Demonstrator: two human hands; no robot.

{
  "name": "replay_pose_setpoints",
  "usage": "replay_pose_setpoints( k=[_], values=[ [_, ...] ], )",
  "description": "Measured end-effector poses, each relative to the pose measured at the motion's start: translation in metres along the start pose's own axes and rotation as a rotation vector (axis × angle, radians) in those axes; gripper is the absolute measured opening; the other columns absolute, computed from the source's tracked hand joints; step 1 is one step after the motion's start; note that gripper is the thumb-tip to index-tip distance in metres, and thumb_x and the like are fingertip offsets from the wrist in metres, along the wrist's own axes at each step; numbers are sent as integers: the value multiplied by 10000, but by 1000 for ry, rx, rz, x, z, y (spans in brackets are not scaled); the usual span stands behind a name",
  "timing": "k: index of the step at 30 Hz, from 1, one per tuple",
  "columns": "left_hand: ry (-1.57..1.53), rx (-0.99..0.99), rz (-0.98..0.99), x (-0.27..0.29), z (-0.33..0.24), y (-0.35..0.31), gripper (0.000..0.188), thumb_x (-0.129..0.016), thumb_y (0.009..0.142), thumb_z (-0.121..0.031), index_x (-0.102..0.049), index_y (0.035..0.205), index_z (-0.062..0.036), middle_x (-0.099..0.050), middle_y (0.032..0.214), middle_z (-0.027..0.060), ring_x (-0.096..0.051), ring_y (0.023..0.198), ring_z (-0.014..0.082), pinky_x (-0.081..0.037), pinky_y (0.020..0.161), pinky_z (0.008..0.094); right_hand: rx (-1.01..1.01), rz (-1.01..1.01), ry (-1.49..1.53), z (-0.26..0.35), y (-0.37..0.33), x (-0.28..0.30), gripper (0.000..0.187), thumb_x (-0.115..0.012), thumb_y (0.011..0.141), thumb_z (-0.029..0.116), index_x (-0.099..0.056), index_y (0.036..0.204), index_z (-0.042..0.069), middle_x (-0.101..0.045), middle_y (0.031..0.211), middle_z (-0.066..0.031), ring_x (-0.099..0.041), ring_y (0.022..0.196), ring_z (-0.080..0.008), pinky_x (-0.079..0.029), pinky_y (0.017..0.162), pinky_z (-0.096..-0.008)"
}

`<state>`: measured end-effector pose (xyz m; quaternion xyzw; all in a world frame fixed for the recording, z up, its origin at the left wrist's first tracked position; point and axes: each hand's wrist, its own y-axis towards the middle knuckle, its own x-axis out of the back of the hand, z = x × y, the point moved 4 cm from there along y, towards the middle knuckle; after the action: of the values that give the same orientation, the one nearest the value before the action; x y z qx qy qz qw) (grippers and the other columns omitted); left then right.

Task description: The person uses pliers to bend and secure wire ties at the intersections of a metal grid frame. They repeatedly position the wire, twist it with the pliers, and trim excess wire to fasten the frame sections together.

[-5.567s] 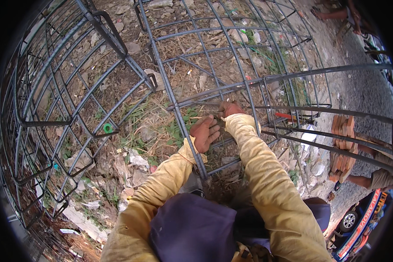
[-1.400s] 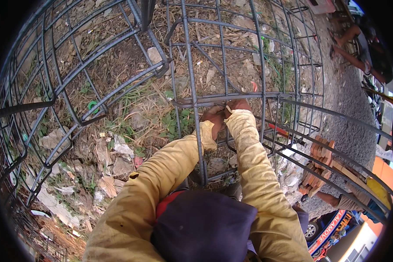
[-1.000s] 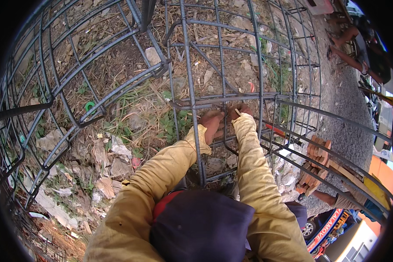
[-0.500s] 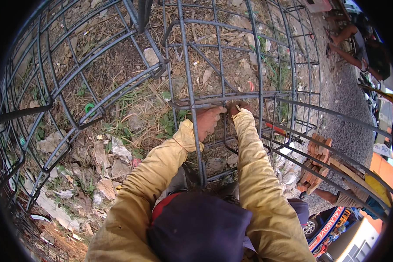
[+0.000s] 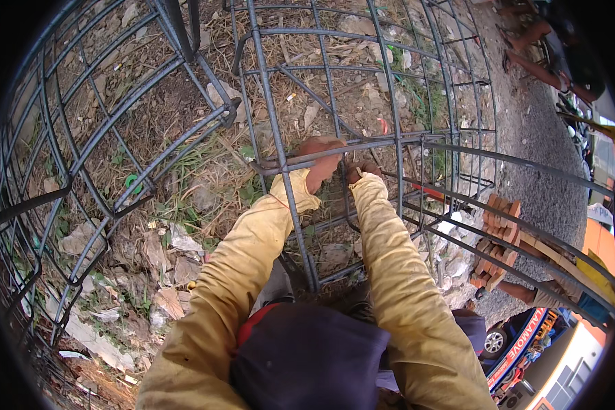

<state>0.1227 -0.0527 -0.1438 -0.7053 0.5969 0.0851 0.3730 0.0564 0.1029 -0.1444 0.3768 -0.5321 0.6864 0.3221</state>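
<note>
A cage of grey steel rebar (image 5: 278, 123) stands in front of me, made of long bars and bent stirrups. My left hand (image 5: 325, 171) reaches into it, with a crossing bar (image 5: 369, 144) running over the hand. Its fingers are bent beside that bar, and whatever they hold is hidden. Just to the right, my right hand (image 5: 366, 168) is closed below the same bar, near an upright stirrup leg (image 5: 346, 195). I cannot make out what is in it. Both forearms wear loose yellow sleeves.
Another rebar cage (image 5: 119, 143) stands on the left over rubble and grass. Long bars (image 5: 526, 160) stretch out to the right. Beyond them are stacked reddish-brown blocks (image 5: 493, 239), people's bare legs (image 5: 526, 61), and a blue vehicle (image 5: 506, 348).
My left hand has moved up to the crossing bar and slightly away from the right hand. The right hand has shifted slightly left. The whole view has shifted a little.
</note>
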Motion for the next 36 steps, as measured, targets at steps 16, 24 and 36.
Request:
replay_pose_setpoints(
  k=[16, 24, 36],
  values=[
    [1055, 94, 361, -72, -9, 10, 267, -541, 874, -289, -664, 896, -52, -660, 838, 157, -639, 756, 270, -482, 686, 418, 694, 19, -467, 56, -30, 29, 220, -611, 790, 321, -647, 853, 113, -676, 831, -115, -664, 739, -302, -524, 657, -416],
    [693, 276, 312, -37, 25, -25, 325, -530, 903, -250, -681, 1109, -48, -690, 975, 165, -678, 874, 247, -521, 799, 365, 836, 537, -426, 40, -122, 50, 235, -601, 816, 219, -600, 993, 64, -665, 891, -176, -659, 794, -344, -523, 684, -438],
    [1373, 125, 47, 50, 34, -46, 282, -584, 805, -105, -702, 1060, -117, -651, 932, 158, -626, 849, 344, -501, 786, 392, 495, 1147, 326, -28, -211, 184, 224, -588, 936, 218, -659, 964, 7, -623, 770, -46, -542, 651, -157, -481, 657, -283]
  ],
)
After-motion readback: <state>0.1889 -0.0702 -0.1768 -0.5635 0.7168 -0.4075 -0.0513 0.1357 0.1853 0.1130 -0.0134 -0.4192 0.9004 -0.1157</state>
